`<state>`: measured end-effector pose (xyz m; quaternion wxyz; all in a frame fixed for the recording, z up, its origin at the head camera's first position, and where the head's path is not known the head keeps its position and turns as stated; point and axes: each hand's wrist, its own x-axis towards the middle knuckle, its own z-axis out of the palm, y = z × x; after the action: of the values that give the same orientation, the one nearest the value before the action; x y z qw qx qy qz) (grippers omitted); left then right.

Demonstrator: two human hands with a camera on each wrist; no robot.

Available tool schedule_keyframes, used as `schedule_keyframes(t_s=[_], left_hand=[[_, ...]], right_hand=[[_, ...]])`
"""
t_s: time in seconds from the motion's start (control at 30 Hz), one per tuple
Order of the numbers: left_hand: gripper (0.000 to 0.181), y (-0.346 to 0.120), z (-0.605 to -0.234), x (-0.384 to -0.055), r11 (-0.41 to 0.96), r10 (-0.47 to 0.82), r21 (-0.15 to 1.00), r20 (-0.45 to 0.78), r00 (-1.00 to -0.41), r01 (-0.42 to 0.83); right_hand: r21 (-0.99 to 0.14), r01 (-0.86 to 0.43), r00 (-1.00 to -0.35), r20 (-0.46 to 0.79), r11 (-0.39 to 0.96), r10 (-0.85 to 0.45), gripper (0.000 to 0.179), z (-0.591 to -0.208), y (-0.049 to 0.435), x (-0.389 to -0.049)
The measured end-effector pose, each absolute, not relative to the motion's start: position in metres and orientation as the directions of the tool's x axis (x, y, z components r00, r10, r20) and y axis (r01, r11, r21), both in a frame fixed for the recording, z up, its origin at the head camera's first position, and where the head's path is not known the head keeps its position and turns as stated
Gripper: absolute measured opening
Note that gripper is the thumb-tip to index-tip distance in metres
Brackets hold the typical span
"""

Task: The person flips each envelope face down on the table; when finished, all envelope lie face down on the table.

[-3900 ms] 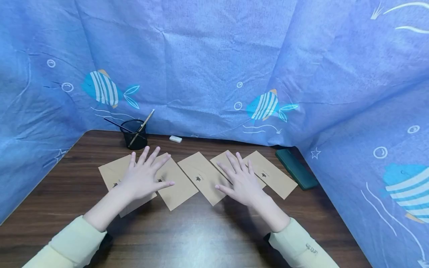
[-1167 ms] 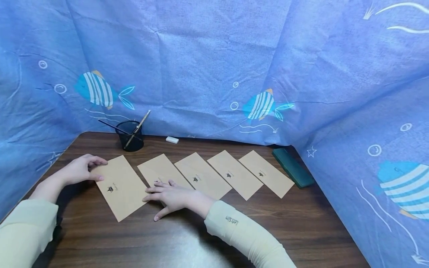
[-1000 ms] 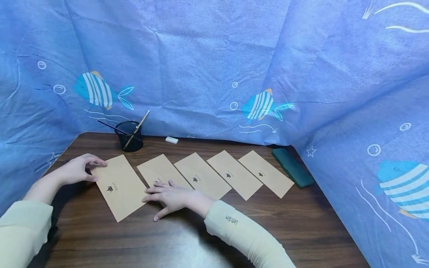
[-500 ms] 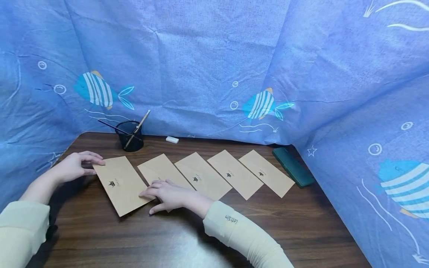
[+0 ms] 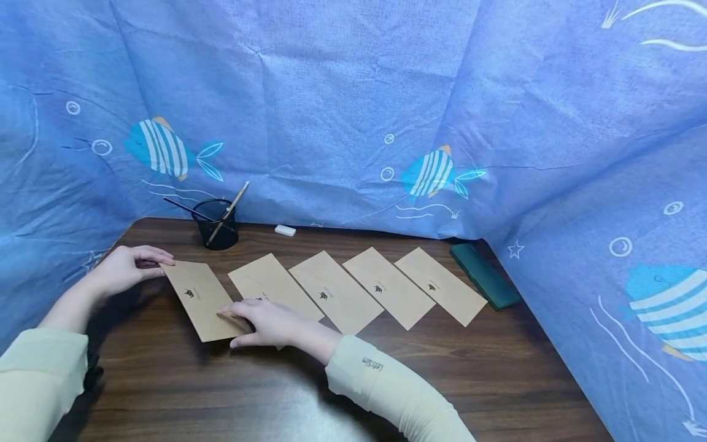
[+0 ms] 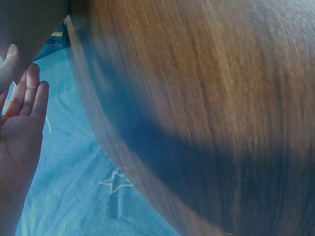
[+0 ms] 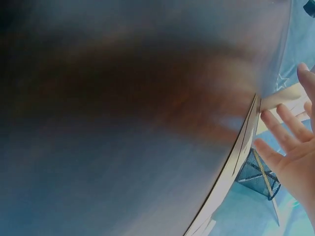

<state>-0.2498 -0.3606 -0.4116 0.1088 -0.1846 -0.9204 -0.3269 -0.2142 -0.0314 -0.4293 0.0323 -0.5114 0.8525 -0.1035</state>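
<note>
Overall, the head view shows a tan paper envelope (image 5: 204,304) with a small black emblem, tilted clear of the brown wood-grain table (image 5: 497,380) at the left end of a row. The person's left hand (image 5: 128,269) pinches its far left corner, presumably because a corner gives purchase on so flat a sheet; the right hand (image 5: 269,321) lays its fingers over the opposite edge, probably to steady the slope. Four other tan envelopes (image 5: 331,282) lie flat, slanting alike and set close, an arrangement that leaves most emblems readable. Beyond stand a black wire-mesh cup (image 5: 225,239) holding slender sticks and, apart from it, a small white block (image 5: 285,231); a dark green oblong case (image 5: 484,276) lies at the right end. In the left wrist view, the left thumb, hidden from above, appears against the envelope's shaded underside, with the fingers bent toward it; the row is absent. In the right wrist view, the right palm is exposed, fingers loosely extended and thumb apart, so contact rather than a grip is indicated; the row appears nearly edge-on, the mesh cup behind.
</note>
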Motion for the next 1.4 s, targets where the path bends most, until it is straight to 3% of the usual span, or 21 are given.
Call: schedule_keyframes(t_s=[0.23, 0.43, 0.53, 0.77, 1.13, 1.4], left_hand=[[0.016, -0.358, -0.407, -0.253, 0.716, 0.226, 0.597, 0.293, -0.929, 0.362], [0.019, -0.355, -0.4, -0.254, 0.708, 0.172, 0.631, 0.281, -0.944, 0.317], [0.022, -0.352, -0.395, -0.254, 0.741, 0.144, 0.61, 0.263, -0.954, 0.28], [0.031, -0.344, -0.385, -0.259, 0.713, 0.144, 0.639, 0.27, -0.952, 0.289], [0.047, -0.337, -0.381, -0.267, 0.68, 0.175, 0.67, 0.249, -0.953, 0.3], [0.052, -0.337, -0.389, -0.266, 0.688, 0.222, 0.656, 0.216, -0.951, 0.31]], right_hand=[[-0.271, -0.883, -0.433, 0.15, 0.384, -0.889, 0.06, -0.427, -0.035, -0.216], [-0.472, -0.833, -0.417, 0.196, 0.288, -0.887, 0.063, -0.423, -0.034, -0.217], [-0.521, -0.813, -0.42, 0.216, 0.26, -0.881, 0.069, -0.421, -0.034, -0.218], [-0.547, -0.798, -0.457, 0.275, 0.254, -0.845, 0.08, -0.415, -0.033, -0.217], [-0.624, -0.725, -0.543, 0.258, 0.291, -0.799, 0.073, -0.413, -0.028, -0.216], [-0.56, -0.737, -0.577, 0.23, 0.378, -0.784, 0.074, -0.416, -0.025, -0.224]])
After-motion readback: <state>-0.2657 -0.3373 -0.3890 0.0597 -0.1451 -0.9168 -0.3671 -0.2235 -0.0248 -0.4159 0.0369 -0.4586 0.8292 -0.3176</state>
